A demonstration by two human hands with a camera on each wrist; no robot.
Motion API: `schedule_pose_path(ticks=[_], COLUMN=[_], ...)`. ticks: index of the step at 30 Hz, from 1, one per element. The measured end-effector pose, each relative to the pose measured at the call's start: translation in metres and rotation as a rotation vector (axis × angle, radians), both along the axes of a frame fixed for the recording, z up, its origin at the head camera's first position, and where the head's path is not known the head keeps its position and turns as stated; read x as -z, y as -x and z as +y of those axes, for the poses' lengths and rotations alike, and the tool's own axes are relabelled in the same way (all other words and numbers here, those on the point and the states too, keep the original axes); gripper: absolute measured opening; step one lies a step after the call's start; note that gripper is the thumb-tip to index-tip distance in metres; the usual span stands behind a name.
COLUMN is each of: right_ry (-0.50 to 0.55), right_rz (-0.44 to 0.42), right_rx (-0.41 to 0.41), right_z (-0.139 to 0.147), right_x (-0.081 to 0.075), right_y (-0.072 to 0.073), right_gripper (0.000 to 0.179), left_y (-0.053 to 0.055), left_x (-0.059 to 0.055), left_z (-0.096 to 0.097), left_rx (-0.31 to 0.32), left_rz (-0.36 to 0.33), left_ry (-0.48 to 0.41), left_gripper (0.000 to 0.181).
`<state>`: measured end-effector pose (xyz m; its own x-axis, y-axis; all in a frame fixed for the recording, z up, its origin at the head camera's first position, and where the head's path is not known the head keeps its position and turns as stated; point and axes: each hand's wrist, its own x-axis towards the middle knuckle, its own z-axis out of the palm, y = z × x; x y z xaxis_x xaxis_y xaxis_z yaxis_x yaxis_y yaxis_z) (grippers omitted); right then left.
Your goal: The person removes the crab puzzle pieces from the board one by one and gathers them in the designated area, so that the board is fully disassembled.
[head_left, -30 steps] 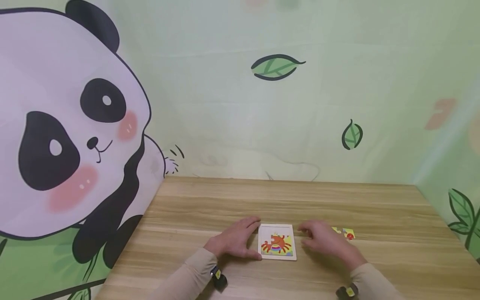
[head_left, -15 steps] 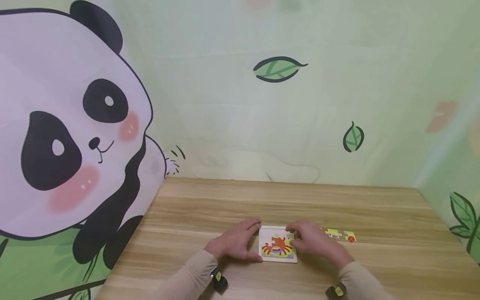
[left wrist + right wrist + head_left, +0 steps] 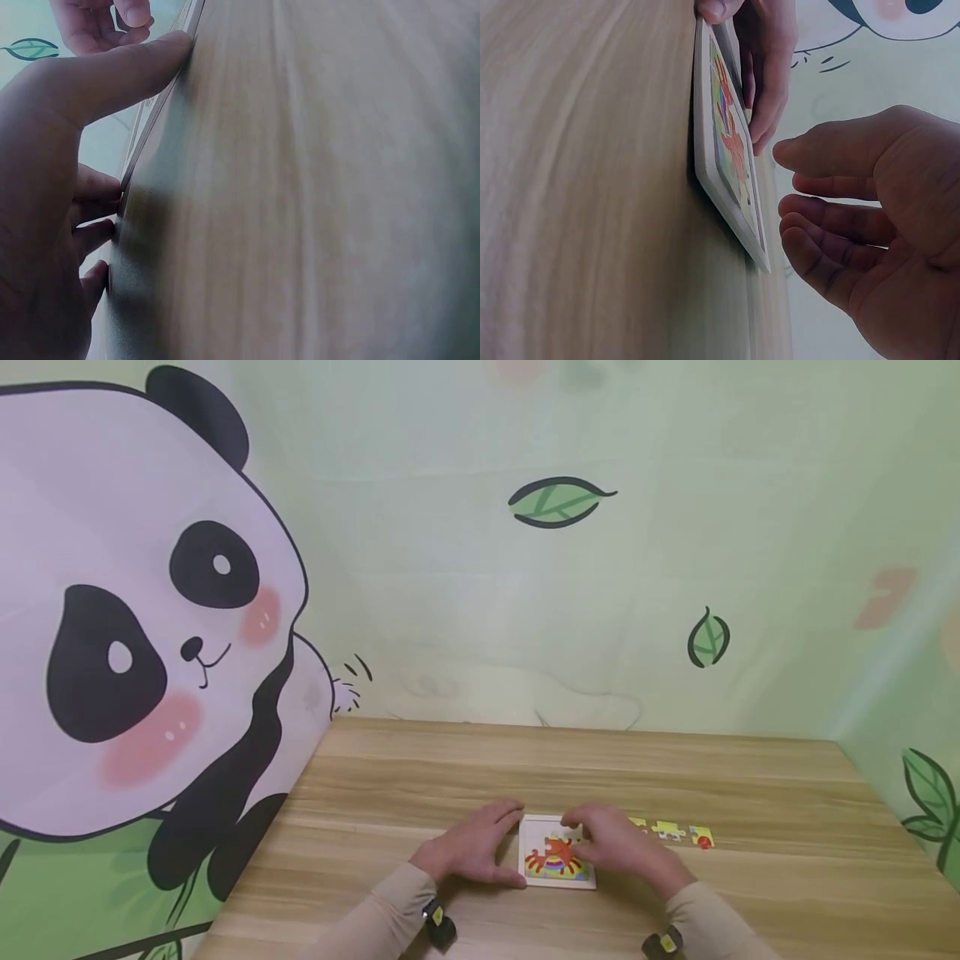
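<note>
A square jigsaw puzzle board point(image 3: 558, 885) with a pale frame lies on the table, a red crab picture partly filling it. My left hand point(image 3: 476, 845) holds its left side, thumb at the near corner and fingers at the far corner. In the left wrist view the thumb point(image 3: 150, 64) touches the frame's edge. My right hand point(image 3: 618, 842) hovers over the board's right part, covering some of it. Seen from the right wrist, its fingers point(image 3: 832, 217) are loosely bent, and nothing shows between them and the thumb.
Three loose yellow puzzle pieces lie in a row right of the board: one point(image 3: 637, 823) partly behind my right hand, a middle one point(image 3: 667, 830), and one with a red patch point(image 3: 702, 837). The wooden table point(image 3: 420, 768) meets a printed panda backdrop point(image 3: 450, 568).
My right hand has moved left from beside the board to over its right part, uncovering more of the loose pieces. My left hand stays at the board's left side.
</note>
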<state>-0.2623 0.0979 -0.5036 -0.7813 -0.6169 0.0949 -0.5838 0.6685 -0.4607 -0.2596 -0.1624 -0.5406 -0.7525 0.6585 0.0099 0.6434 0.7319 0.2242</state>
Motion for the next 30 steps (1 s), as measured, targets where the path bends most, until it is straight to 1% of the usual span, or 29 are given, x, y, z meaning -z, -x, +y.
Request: schedule_pose_path(ticks=[5, 11, 14, 20, 25, 30], right_ry=[0.002, -0.018, -0.025, -0.032, -0.046, -0.072], right_rz=[0.028, 0.013, 0.002, -0.019, -0.007, 0.006], right_rx=[-0.021, -0.025, -0.023, -0.026, -0.049, -0.063], right_z=[-0.003, -0.007, -0.008, -0.011, -0.014, -0.016], right_x=[0.005, 0.008, 0.008, 0.005, 0.003, 0.005], right_y=[0.0, 0.0, -0.001, -0.003, -0.003, -0.002], right_gripper=[0.031, 0.034, 0.035, 0.036, 0.036, 0.038], left_y=[0.0, 0.001, 0.001, 0.002, 0.001, 0.001], left_x=[0.001, 0.002, 0.003, 0.005, 0.003, 0.002], left_z=[0.0, -0.001, -0.001, -0.002, -0.002, -0.002], left_rx=[-0.004, 0.002, -0.001, -0.003, 0.001, 0.006], left_rz=[0.0, 0.005, -0.002, 0.011, 0.008, 0.022], left_ry=[0.009, 0.01, 0.014, 0.021, 0.018, 0.011], left_gripper=[0.106, 0.106, 0.106, 0.107, 0.107, 0.106])
